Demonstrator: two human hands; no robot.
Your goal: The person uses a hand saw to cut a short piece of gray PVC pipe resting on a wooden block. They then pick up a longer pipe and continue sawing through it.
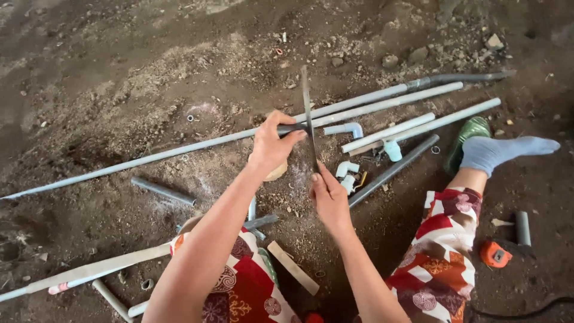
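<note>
My left hand is gripping the long grey pipe; my right hand is pinching the hacksaw blade across it.

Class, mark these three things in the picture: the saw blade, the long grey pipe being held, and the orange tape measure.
saw blade (307, 113), head view, middle of the thin blade.
long grey pipe (179, 149), head view, bare stretch to the left of the hands.
orange tape measure (495, 254), head view, middle of its case.

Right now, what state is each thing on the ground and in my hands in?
Left hand: gripping the long grey pipe.
Right hand: gripping the saw blade, held upright across the pipe.
Long grey pipe: lying on the dirt.
Tape measure: lying on the dirt, tape not pulled out.
Elbow fitting: loose.
</note>
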